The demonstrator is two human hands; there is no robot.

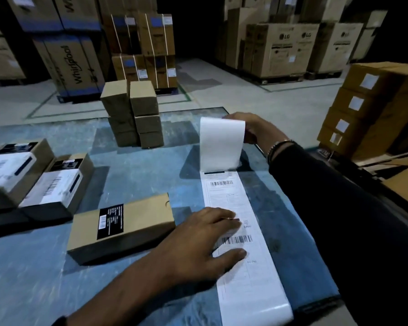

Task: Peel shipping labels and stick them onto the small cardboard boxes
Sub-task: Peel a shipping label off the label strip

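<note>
Landmark: the long white label strip point(236, 231) lying lengthwise on the blue table top point(127, 165), near its right edge.

Far left of the strip: two brown cardboard boxes already wearing white labels point(57, 187), side by side. Nearer the strip, just left of it: one flat brown cardboard box with a black printed panel point(123, 225), no shipping label on it yet. Judged to be the next target. Beyond it, left of the strip's far end: a stack of plain small brown boxes point(133, 114), unlabelled.

Left hand point(198, 243): palm down, fingers straight and slightly spread, pressing flat on the strip's middle over a barcode. It pins the strip; it grips nothing.

Far end of strip: a blank white label point(219, 142) curls upward, partly peeled, its lower edge still attached at the backing.

Right hand point(250, 128), right of the strip's far end: fingertips closed on the lifted label's top right corner, a pinch grip.

Handling, judged: thin paper, very light, floppy, adhesive underneath; likely to curl and stick to itself or to fingers. Hold by corners or edges only, peel low and steady, keep backing pinned. Tearing possible if jerked.

Right of the table: stacked brown cartons with white stickers point(363, 109).
</note>
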